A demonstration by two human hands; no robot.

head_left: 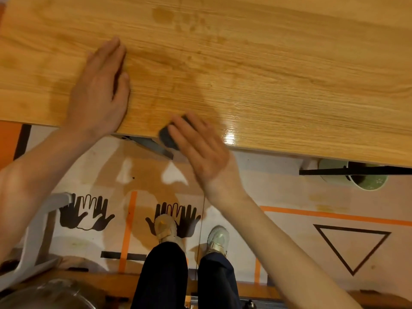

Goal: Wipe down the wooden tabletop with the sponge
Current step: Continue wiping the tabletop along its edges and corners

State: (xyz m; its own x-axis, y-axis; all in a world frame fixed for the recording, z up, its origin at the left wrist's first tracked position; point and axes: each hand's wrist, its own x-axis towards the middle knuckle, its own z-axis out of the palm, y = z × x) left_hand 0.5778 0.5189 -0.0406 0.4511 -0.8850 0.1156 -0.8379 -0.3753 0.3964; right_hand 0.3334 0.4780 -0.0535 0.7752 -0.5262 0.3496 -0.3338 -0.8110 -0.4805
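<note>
The wooden tabletop [267, 63] fills the upper half of the head view, with faint wet smears near its middle and a glossy streak by the near edge. My left hand [100, 90] lies flat on the wood at the near edge, fingers straight and together. My right hand [200, 148] presses a dark sponge [168, 137] against the near edge of the table. Its fingers lie over the sponge, which pokes out to the left of them. This hand is blurred.
Below the table edge are a metal bracket [153, 146], a green bucket [365, 179] at the right, a grey chair frame [38, 233] at the left, and a floor with orange tape lines and black hand prints. My legs and shoes [167, 226] stand close to the edge.
</note>
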